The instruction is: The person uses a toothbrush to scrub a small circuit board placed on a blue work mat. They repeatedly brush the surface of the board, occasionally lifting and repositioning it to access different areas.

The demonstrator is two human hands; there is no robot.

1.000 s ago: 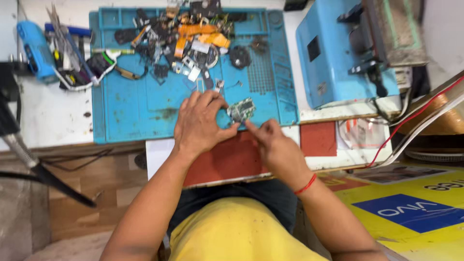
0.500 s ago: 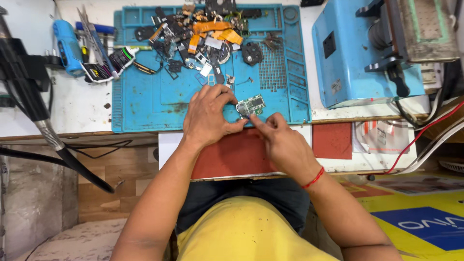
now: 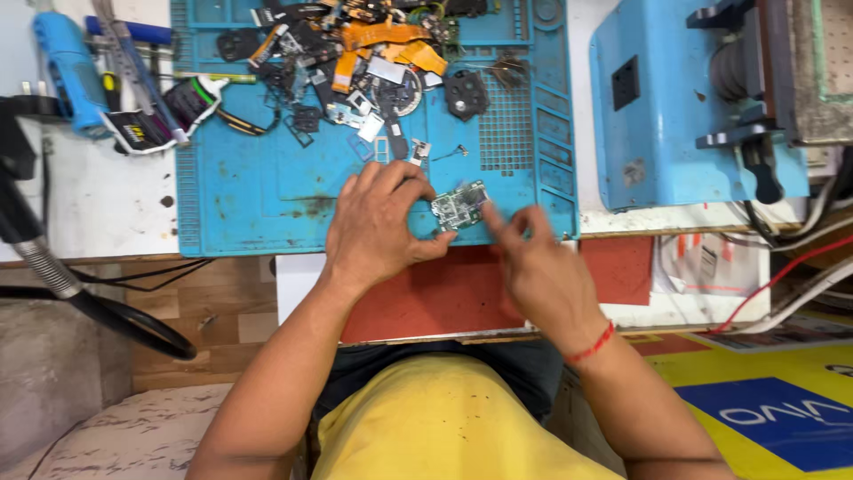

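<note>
Here, at the centre of the frame, I have the small green circuit board [image 3: 460, 206] pinched at its left edge in the grip of my left hand [image 3: 378, 222], thumb below and fingers above, just over the near edge of the blue work mat [image 3: 240, 191]. My right hand [image 3: 542, 267] holds nothing; its forefinger reaches toward the board's right corner, touching or nearly so, I cannot tell which. I judge this an inspection or prying step on the board; the next move calls for a steady left hold and fine fingertip pressure. Both forearms angle inward from the lower frame. Loose parts [image 3: 364, 53] crowd the mat's upper portion.
</note>
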